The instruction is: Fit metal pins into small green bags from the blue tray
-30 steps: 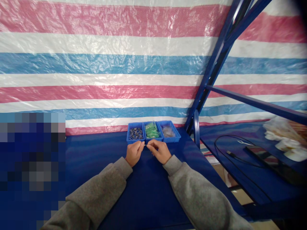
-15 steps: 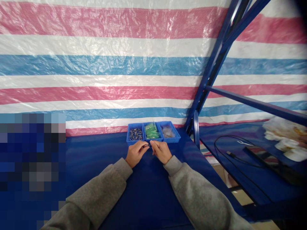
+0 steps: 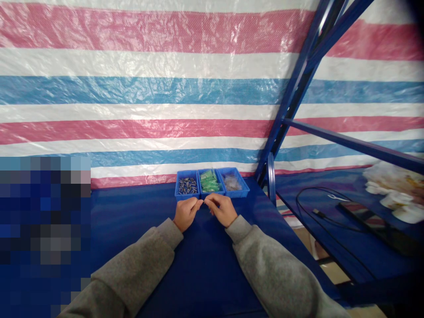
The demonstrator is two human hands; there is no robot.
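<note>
Hands: both over the desk point(image 3: 198, 265), just in front of the bins. Left hand point(image 3: 185, 213) and right hand point(image 3: 224, 211) face each other, fingertips almost meeting; each has thumb and forefinger pinched together on a small dark piece point(image 3: 204, 202). Piece mostly hidden by the fingertips; shape cannot be made out.

Containers: three open blue bins in a row, side by side, near the far edge of the desk, toward its far right corner.
- Left bin point(image 3: 187, 197): many short metal pins point(image 3: 187, 186), dark and silvery, lying loose at mixed angles across the floor.
- Middle bin point(image 3: 218, 193): green packets point(image 3: 209, 181) in a heap, shiny as plastic. Right hand partly overlaps its front wall in view.
- Right bin point(image 3: 239, 193): clear, pale plastic items point(image 3: 232, 182), lying low; individual shapes too small to tell. Bin sits slightly angled.

Surroundings: striped sheet point(image 3: 149, 90) in red, white and blue behind the desk. Blue metal frame point(image 3: 291, 101) slants up by the far right corner. Beyond the right edge, a second blue surface point(image 3: 291, 181) carries a looped black cable point(image 3: 308, 188), a flat dark object point(image 3: 367, 219), a clear plastic bag point(image 3: 384, 176) and crumpled white material point(image 3: 402, 206). Lower left of view: pixelated, unreadable.
</note>
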